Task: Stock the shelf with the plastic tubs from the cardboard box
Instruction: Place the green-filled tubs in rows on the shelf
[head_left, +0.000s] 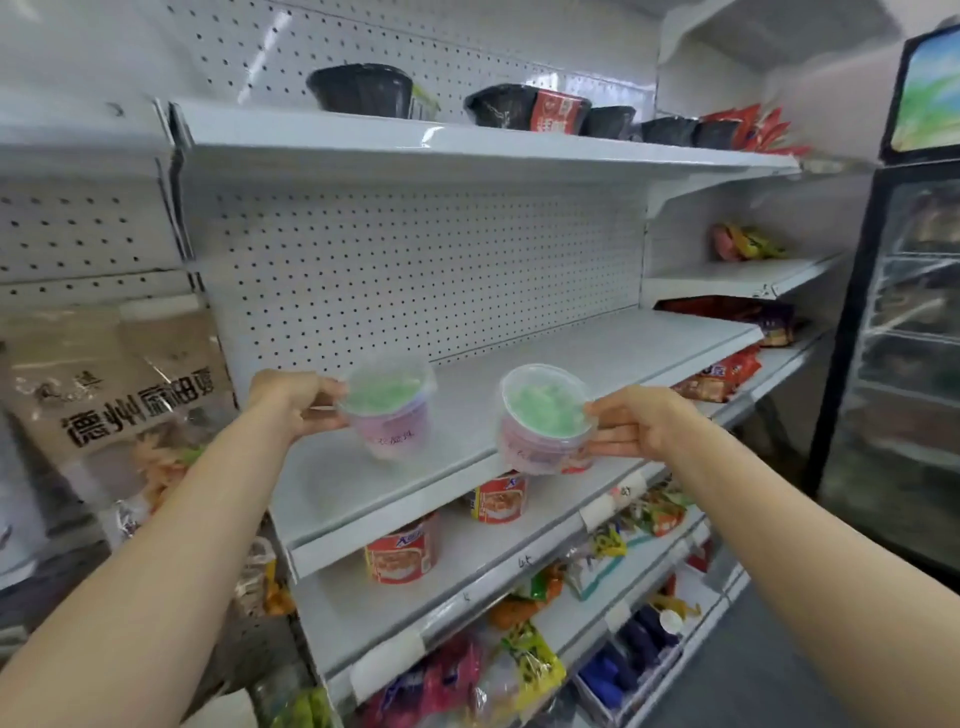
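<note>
Two clear plastic tubs with pink walls and green contents are held over the white middle shelf (571, 364). My left hand (296, 405) grips the left tub (389, 410) by its rim, just above the shelf surface. My right hand (634, 426) grips the right tub (545, 421), which tilts toward me at the shelf's front edge. The cardboard box is out of view.
Black bowls (363, 88) line the top shelf. Red cups (400, 551) stand on the shelf below, snack packets (524, 665) lower down. A large printed bag (119, 395) hangs at the left. A glass-door fridge (904, 364) stands at the right.
</note>
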